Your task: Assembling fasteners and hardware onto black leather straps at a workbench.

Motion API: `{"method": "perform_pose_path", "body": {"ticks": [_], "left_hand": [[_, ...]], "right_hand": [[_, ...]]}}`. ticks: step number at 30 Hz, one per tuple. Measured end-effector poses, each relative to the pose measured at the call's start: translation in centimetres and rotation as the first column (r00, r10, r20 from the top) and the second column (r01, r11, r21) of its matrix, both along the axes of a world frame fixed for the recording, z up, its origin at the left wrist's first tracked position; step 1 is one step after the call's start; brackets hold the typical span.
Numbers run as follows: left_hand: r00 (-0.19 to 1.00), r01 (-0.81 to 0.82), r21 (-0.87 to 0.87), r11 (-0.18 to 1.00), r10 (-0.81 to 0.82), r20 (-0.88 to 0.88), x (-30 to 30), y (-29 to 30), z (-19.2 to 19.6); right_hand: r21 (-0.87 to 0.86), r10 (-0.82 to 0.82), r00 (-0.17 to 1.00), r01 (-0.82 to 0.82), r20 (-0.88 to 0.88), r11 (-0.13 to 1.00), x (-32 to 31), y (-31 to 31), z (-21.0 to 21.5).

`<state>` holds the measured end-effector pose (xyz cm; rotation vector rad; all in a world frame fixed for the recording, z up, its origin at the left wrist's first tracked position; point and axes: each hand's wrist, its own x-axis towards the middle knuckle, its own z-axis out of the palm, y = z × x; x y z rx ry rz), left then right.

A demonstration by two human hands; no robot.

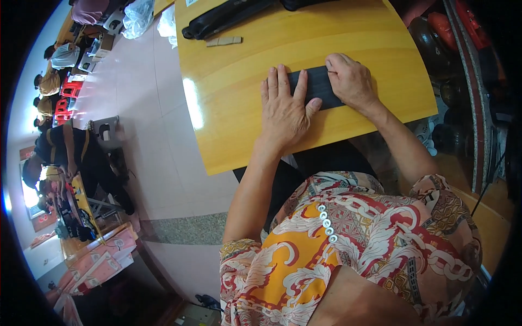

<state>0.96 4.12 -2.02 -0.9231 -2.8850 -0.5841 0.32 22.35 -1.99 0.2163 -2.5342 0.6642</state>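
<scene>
A flat black rectangular piece, perhaps folded fabric, lies on the yellow wooden table near its front edge. My left hand is laid flat over the left end of that piece, fingers spread and thumb stretched out to the right. At the other end, my right hand is closed, with its fingers curled in and its knuckles up. Whatever its fingers hold, if anything, is hidden. Beyond the left hand lies a small beige strip with several segments.
Long black material rests along the table's far edge. Dark rounded jars stand beyond the table's right side. To the left, across the tiled floor, a person bends over another work table; red stools and more people are farther off.
</scene>
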Motion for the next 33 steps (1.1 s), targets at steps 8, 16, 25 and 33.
{"method": "perform_pose_path", "body": {"ticks": [8, 16, 25, 33], "left_hand": [[0.878, -0.194, 0.341, 0.920, 0.318, -0.359, -9.8, -3.5, -0.5], [0.895, -0.317, 0.127, 0.940, 0.341, -0.287, -12.1, -6.6, -0.8], [0.988, -0.151, 0.381, 0.912, 0.130, 0.080, -0.7, -8.5, 0.5], [0.995, -0.093, 0.311, 0.946, 0.076, 0.068, 0.1, -7.6, 0.8]], "right_hand": [[0.020, -0.002, 1.000, 0.001, 0.017, 1.000, 0.3, 0.0, -0.2], [0.026, 0.015, 1.000, -0.015, 0.004, 1.000, -0.1, -0.1, 0.0], [0.084, 0.009, 1.000, -0.009, -0.005, 0.996, -0.1, 0.3, -0.8], [0.032, -0.003, 0.996, 0.000, 0.090, 0.999, 0.2, 0.0, -0.4]]}}
